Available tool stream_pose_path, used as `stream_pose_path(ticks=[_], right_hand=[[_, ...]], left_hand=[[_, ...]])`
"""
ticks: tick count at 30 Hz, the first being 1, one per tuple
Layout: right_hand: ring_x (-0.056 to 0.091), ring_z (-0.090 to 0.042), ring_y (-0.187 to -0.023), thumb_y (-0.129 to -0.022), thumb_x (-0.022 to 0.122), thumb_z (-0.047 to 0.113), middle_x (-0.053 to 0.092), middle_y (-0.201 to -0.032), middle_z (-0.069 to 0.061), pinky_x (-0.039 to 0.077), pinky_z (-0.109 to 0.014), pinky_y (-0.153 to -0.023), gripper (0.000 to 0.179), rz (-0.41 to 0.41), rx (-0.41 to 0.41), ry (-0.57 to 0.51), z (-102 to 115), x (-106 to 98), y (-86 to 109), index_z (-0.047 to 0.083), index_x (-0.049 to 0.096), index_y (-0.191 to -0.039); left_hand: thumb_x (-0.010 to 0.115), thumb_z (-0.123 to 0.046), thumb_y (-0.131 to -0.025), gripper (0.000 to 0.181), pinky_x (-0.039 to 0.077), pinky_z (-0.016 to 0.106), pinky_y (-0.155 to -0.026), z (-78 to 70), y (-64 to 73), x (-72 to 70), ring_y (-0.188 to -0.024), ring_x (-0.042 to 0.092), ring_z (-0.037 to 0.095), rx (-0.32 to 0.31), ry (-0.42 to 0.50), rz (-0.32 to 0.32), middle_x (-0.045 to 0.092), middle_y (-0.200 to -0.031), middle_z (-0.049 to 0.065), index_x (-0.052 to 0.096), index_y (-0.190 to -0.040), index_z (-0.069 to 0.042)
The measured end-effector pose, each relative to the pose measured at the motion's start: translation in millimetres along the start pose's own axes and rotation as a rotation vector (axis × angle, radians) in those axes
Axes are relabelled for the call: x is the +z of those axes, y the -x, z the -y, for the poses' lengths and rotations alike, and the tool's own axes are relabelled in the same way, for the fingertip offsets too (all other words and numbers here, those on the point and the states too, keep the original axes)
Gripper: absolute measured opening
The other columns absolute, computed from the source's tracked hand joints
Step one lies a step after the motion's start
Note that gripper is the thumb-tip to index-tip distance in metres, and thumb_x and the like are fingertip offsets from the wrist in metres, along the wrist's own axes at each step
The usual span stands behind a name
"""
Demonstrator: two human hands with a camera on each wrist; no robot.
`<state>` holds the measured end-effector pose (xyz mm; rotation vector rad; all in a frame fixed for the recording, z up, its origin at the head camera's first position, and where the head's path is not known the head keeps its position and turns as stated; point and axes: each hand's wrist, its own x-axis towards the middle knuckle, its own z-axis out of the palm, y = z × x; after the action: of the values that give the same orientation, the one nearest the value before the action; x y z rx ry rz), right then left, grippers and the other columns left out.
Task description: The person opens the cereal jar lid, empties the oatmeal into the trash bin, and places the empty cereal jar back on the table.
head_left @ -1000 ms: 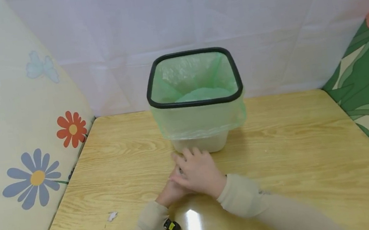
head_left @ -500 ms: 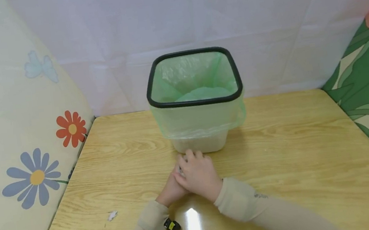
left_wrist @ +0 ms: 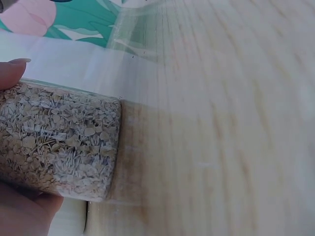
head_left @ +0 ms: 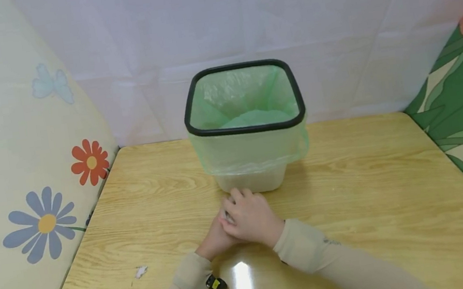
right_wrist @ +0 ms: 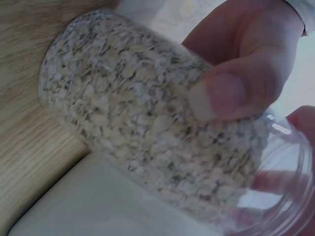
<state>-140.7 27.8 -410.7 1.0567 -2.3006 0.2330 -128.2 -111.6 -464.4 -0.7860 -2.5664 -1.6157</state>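
A clear jar of oats (right_wrist: 123,98), filled with pale flakes, is held between both hands low in front of the bin. My left hand (head_left: 217,240) grips its side, with the thumb (right_wrist: 229,96) pressed across the clear wall in the right wrist view. My right hand (head_left: 252,217) lies over the top end, fingers curled round it. Through the clear ringed neck, reddish fingers show at the right edge of that view. From the head, the right hand covers nearly all of the jar. The left wrist view shows its flat base end close over the table.
A white bin (head_left: 254,180) with a black rim and a green liner bag stands just beyond the hands, against the white backdrop. A small white scrap (head_left: 141,272) lies at left on the wooden table (head_left: 374,194). A black wrist camera (head_left: 217,287) hangs at the left cuff.
The right hand turns slightly over the jar's top: its wrist swung a little toward the left, then back right, and its fingers drew in. The left hand and bin stay put.
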Motion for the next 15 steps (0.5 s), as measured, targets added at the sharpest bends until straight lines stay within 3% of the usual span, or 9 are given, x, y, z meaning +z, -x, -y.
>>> stream_pose_path(ticks=[10, 15], right_hand=[[0.048, -0.016, -0.055, -0.078, 0.067, 0.037, 0.055, -0.078, -0.005, 0.041, -0.025, -0.040, 0.030, 0.019, -0.100, -0.074, -10.1, -0.9, -0.6, 0.010, 0.070, -0.090], [0.050, -0.017, -0.058, -0.080, 0.065, 0.042, 0.057, -0.080, -0.006, 0.041, -0.026, -0.041, 0.036, 0.084, -0.058, -0.071, -8.4, -5.6, 0.2, 0.012, 0.070, -0.098]], left_hand=[[0.082, -0.002, -0.069, 0.089, 0.042, 0.041, -0.104, 0.0, 2.0, 0.2, -0.117, 0.053, 0.037, -0.008, 0.013, 0.009, 0.052, -0.130, 0.024, 0.030, -0.140, 0.010], [0.078, -0.002, -0.074, 0.082, 0.039, 0.043, -0.107, 1.9, 2.1, 0.6, -0.121, 0.051, 0.037, -0.023, 0.046, 0.011, 0.051, -0.134, 0.023, 0.032, -0.141, 0.008]])
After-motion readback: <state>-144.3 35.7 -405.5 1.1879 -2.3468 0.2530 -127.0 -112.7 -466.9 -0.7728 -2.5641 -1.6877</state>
